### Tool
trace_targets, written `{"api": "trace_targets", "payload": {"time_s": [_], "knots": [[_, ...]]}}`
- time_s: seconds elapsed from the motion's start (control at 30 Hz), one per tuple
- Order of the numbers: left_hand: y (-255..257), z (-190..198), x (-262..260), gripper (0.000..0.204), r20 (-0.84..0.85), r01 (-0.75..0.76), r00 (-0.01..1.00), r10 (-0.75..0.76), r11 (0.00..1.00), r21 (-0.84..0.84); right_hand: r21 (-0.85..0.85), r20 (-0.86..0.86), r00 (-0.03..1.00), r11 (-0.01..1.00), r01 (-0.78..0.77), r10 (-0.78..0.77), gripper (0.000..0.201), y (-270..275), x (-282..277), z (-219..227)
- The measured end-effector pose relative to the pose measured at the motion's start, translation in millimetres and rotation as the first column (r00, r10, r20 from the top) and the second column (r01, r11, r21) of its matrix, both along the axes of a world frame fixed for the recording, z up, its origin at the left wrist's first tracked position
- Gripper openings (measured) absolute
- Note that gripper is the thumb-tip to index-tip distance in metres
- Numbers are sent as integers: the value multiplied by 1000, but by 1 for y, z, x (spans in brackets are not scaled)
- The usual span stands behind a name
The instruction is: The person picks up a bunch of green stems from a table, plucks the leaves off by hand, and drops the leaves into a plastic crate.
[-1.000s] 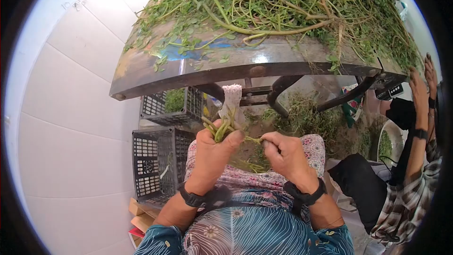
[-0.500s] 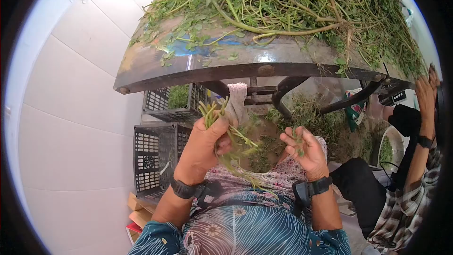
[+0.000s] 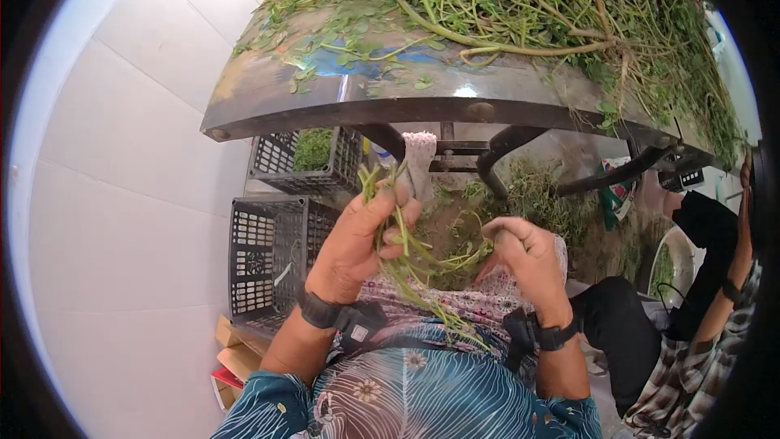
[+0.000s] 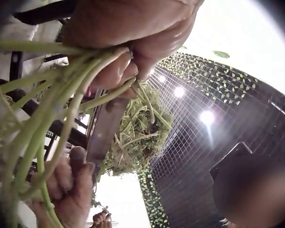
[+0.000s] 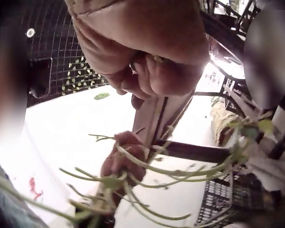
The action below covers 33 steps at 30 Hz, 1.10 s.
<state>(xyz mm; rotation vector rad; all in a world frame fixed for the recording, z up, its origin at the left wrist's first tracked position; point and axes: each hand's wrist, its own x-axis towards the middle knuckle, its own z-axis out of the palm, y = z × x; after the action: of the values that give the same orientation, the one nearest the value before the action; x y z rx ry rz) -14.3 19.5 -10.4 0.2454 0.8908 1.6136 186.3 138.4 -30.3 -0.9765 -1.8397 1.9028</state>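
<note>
My left hand (image 3: 357, 232) grips a bunch of long green stems (image 3: 418, 264), their cut-looking ends poking up above the thumb and the thin ends trailing over my lap. To its right, my right hand (image 3: 526, 256) is curled at the tips of some of these stems, thumb against fingers. A speck of green shows between its fingers in the right wrist view. In the left wrist view the pale stems (image 4: 47, 121) fan out below the left hand. A large heap of leafy green plants (image 3: 520, 4) covers the tabletop in front of me.
The dark table edge (image 3: 406, 110) runs just beyond my hands. Two black plastic crates stand at left, the nearer crate (image 3: 272, 256) and a farther crate (image 3: 325, 164) with greens. More plants (image 3: 540, 203) lie on the floor under the table. Another person's arm (image 3: 731, 276) is at far right.
The right hand, seen opened with leaf bits on its fingers half a second ago, has curled back at the stem tips. The left hand still holds the bunch, now hanging lower over the lap.
</note>
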Motion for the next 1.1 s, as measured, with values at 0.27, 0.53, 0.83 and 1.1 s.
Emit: {"api": "trace_targets", "payload": {"time_s": [0.27, 0.53, 0.83, 1.1], "knots": [[5, -5, 13, 19, -57, 70, 996, -71, 997, -20, 240, 46, 979, 949, -206, 200, 22, -28, -32, 0], [-9, -14, 13, 14, -252, 122, 957, -143, 988, -97, 291, -2, 960, 918, -268, 280, 19, -38, -46, -4], [-27, -5, -32, 16, -267, -237, 936, 228, 971, -3, 43, 89, 995, 999, 31, -35, 16, -10, -15, -30], [-27, -16, -31, 21, -171, -165, 970, 173, 985, 56, -711, -172, 872, 670, 213, -459, 17, 9, 1, -16]]}}
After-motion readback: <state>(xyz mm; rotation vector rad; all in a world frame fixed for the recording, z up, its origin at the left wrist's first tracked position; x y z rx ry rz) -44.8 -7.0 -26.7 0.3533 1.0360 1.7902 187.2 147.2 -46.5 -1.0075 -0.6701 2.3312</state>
